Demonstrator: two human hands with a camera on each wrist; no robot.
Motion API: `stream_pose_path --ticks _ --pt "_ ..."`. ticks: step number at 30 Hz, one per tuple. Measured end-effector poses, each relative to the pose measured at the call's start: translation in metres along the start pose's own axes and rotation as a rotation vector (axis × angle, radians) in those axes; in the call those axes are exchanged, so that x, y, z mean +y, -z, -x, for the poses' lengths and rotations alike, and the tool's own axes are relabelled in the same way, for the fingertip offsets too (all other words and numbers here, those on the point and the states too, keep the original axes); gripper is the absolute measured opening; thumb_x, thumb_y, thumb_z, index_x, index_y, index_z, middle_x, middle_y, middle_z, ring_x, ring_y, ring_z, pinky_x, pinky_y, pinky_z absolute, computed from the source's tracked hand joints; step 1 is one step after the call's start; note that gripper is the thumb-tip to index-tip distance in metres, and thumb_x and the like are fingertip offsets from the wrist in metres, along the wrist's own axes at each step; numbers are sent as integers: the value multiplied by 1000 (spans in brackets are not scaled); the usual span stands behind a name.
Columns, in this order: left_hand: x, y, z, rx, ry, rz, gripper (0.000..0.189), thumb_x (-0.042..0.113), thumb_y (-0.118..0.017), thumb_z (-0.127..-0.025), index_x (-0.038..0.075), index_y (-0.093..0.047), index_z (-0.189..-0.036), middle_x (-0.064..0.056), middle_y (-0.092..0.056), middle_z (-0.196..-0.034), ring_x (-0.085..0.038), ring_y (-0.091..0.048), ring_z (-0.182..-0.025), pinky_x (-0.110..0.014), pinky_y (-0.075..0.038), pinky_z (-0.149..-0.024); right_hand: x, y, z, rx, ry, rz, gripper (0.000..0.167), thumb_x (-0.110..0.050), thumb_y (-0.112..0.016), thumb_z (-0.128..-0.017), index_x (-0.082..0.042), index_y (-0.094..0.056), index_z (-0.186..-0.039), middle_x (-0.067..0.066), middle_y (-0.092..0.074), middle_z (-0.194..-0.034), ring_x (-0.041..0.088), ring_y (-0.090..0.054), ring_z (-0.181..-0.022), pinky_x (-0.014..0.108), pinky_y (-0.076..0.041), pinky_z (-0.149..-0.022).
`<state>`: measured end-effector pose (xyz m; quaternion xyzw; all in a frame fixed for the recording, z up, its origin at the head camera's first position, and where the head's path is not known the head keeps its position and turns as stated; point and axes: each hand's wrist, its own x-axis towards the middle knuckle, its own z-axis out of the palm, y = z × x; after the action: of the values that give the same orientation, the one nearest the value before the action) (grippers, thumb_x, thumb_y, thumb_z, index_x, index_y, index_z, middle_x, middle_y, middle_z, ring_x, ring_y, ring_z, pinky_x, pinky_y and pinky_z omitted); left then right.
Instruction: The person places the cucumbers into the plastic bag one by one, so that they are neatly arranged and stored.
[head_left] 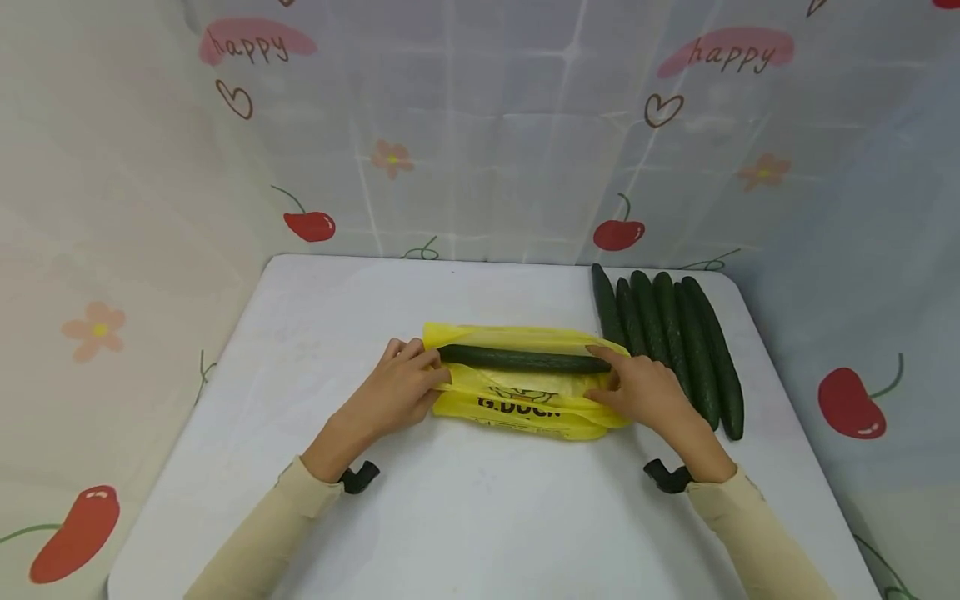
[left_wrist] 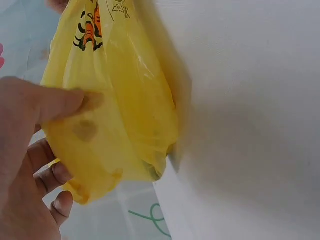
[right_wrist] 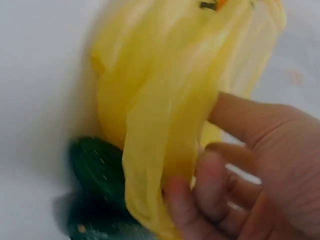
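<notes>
A yellow plastic bag (head_left: 570,427) with dark lettering lies on the white table, its mouth spread lengthwise. Along that opening lies one dark green cucumber (head_left: 525,360), roughly level. My left hand (head_left: 401,383) pinches the bag's left end; in the left wrist view the thumb (left_wrist: 60,104) presses the film from outside, with fingers behind it. At the other end, my right hand (head_left: 645,387) holds the bag's edge between thumb and fingers, the index finger reaching over the cucumber's right tip. The right wrist view shows the film (right_wrist: 150,120) gathered at those fingers.
Several more cucumbers (head_left: 660,325) lie side by side at the table's right, just beyond my right hand. The white table (head_left: 480,517) is bounded by printed curtains (head_left: 495,125) at the back and both sides. A dark strap piece shows at each wrist.
</notes>
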<state>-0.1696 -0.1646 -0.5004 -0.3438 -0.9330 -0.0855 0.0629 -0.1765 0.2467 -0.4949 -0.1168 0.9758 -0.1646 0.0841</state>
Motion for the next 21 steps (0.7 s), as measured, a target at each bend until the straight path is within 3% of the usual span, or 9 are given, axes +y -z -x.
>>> stream_pose_path --ticks 3,6,10,15,21 --pt "-1 0 1 7 8 23 27 48 -78 -98 25 -79 -112 7 -73 -110 -18 -47 -100 -40 -33 -94 7 10 4 96 34 -61 60 -35 -83 -95 -16 -62 -148 4 -77 -93 14 -52 -59 29 -43 -52" --pt "-2 0 1 33 27 34 42 62 -71 -98 24 -79 -114 7 -76 -111 -17 -48 -100 -40 -34 -95 20 19 7 251 63 -89 49 -28 -81 -97 -13 -67 -142 6 -76 -96 15 -52 -59 28 -42 -50" --pt "-2 1 -5 69 78 3 40 53 -60 -108 21 -79 -119 5 -80 -111 -18 -49 -96 -41 -34 -94 42 27 8 392 68 -115 44 -25 -78 -100 -9 -68 -140 13 -73 -103 25 -66 -72 32 -47 -57" --pt "-3 -2 -11 88 189 -90 37 41 -62 -109 15 -76 -131 -1 -83 -102 -21 -53 -88 -43 -37 -93 63 26 7 402 -17 -158 44 -25 -68 -107 -4 -63 -145 26 -65 -128 42 -69 -98 55 -56 -74" --pt "-3 -3 -14 92 264 -123 57 41 -74 -101 11 -62 -148 -3 -79 -84 -25 -64 -87 -45 -41 -92 86 17 8 419 -187 -175 52 -25 -60 -109 2 -53 -153 38 -47 -152 59 -46 -131 76 -39 -102"
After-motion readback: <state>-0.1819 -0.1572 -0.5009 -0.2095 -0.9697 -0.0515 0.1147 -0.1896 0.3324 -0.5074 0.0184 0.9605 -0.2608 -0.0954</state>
